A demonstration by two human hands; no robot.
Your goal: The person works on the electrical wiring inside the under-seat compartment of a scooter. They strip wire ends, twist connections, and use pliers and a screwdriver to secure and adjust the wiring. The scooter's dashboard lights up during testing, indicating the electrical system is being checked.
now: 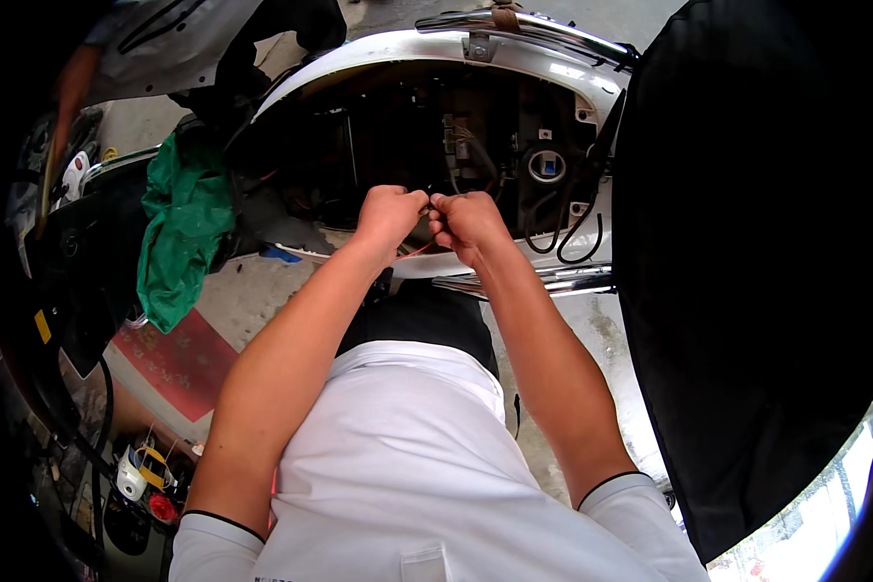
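Note:
My left hand and my right hand meet over the open body of a white scooter, fingers closed around something small and dark that is mostly hidden between them. A thin red wire runs just below my fingers, partly covered by my hands. Behind them, inside the dark cavity, are a connector block with pale cables, a round silver-rimmed fitting at the right, and black hoses looping over the white rim.
Chrome rails border the body. A green cloth lies at left, beside dark panels. A large black covered shape fills the right side. Small tools or parts sit at lower left. Another person's arm shows at upper left.

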